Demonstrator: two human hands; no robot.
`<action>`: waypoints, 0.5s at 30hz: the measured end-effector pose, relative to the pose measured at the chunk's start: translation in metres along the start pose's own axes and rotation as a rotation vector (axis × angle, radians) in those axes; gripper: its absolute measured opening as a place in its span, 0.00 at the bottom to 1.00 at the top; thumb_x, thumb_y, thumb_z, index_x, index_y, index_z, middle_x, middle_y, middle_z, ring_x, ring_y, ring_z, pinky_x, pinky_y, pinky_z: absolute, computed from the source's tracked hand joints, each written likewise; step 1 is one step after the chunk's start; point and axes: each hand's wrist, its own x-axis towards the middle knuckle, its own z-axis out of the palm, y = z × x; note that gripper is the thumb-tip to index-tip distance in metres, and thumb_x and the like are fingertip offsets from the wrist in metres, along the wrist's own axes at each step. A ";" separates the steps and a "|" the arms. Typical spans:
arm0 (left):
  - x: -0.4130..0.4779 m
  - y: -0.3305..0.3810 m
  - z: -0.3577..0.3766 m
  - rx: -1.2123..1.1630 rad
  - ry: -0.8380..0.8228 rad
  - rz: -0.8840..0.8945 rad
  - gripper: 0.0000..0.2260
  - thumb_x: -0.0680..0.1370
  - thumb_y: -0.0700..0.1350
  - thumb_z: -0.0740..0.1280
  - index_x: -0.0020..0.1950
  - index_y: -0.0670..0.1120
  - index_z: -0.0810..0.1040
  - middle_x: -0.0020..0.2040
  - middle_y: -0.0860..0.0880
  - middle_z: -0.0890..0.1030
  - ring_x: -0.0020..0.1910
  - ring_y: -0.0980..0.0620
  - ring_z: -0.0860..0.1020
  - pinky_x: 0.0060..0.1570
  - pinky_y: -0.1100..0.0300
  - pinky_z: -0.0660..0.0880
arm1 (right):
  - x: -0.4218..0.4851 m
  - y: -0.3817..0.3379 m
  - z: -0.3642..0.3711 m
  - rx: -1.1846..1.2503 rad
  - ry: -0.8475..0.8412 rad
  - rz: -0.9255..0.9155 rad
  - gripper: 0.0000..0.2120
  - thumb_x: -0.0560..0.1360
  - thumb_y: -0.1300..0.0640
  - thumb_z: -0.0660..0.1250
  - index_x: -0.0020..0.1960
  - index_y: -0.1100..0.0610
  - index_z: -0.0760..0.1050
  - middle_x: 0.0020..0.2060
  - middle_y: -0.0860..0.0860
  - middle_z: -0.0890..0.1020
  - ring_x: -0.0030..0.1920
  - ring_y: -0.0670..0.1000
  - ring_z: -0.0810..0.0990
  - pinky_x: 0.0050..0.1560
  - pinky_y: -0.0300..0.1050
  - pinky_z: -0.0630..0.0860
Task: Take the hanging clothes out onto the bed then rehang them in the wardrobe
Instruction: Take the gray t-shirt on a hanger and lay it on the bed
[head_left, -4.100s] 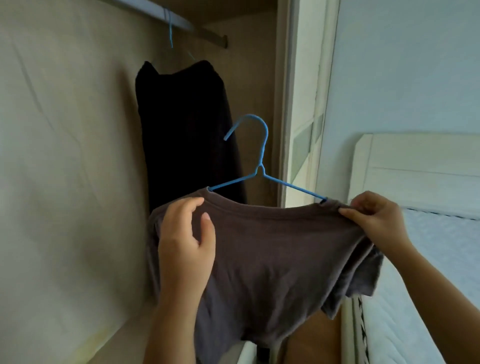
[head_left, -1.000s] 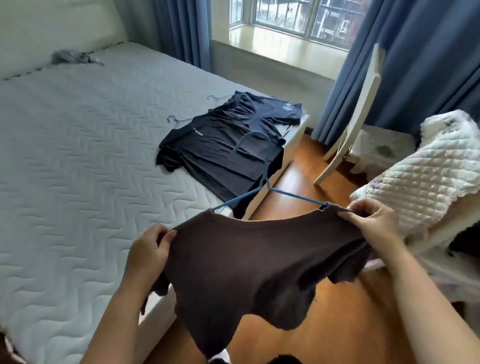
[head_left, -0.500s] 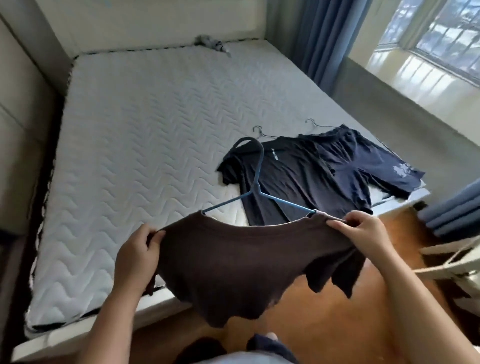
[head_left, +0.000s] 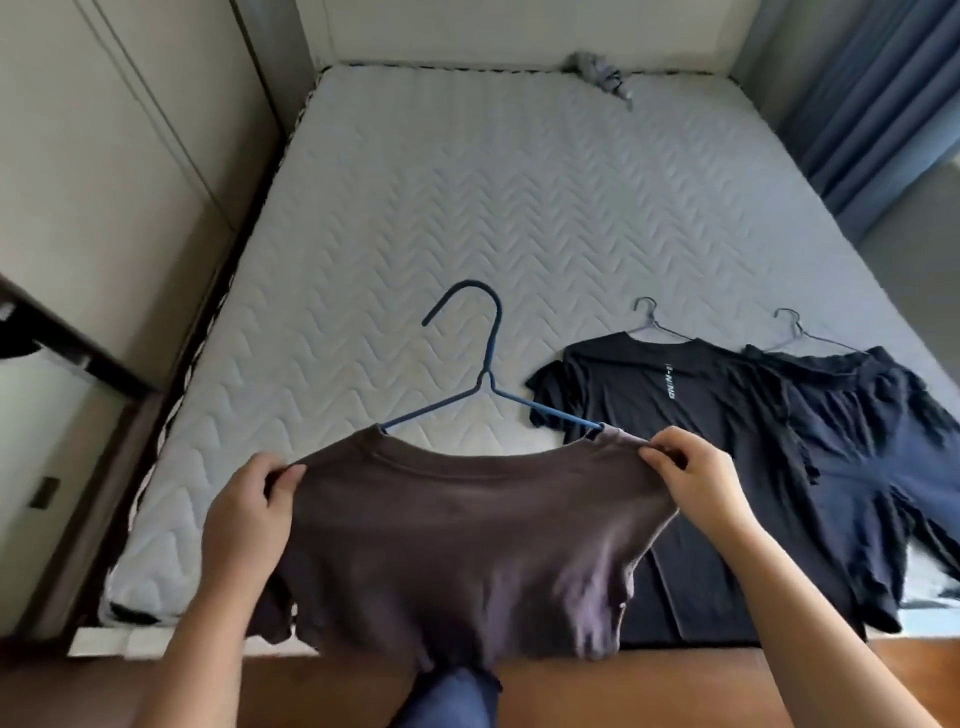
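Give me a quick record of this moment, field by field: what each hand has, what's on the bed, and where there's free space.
left hand: grips the left shoulder of the brown T-shirt
right hand: pinches the right shoulder of the same shirt
hanger in shirt: blue hanger, hook pointing away over the bed
shirt position: held up at the foot of the mattress, not yet laid down
already on bed: black T-shirt and dark navy garment, both on wire hangers, lying at the right
free space: bare mattress to the left of the black T-shirt
far end: small grey item by the headboard
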 end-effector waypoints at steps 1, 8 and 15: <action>0.018 0.006 0.007 -0.001 -0.011 0.017 0.07 0.75 0.42 0.66 0.46 0.38 0.76 0.43 0.38 0.81 0.46 0.36 0.77 0.42 0.56 0.65 | 0.016 -0.002 0.001 -0.021 0.013 0.014 0.04 0.72 0.60 0.68 0.39 0.55 0.75 0.35 0.52 0.79 0.41 0.53 0.75 0.40 0.33 0.67; 0.156 0.048 0.080 -0.050 -0.075 0.078 0.08 0.77 0.45 0.64 0.46 0.40 0.76 0.43 0.42 0.80 0.43 0.44 0.75 0.43 0.57 0.66 | 0.139 -0.004 0.012 -0.143 0.062 0.149 0.10 0.73 0.50 0.66 0.40 0.56 0.74 0.35 0.54 0.79 0.41 0.57 0.76 0.42 0.48 0.71; 0.269 0.056 0.188 0.058 -0.114 0.038 0.10 0.78 0.48 0.61 0.43 0.42 0.73 0.42 0.44 0.77 0.40 0.46 0.72 0.40 0.55 0.66 | 0.280 0.023 0.058 -0.183 -0.021 0.243 0.17 0.74 0.47 0.65 0.41 0.62 0.73 0.34 0.55 0.77 0.42 0.58 0.75 0.40 0.48 0.68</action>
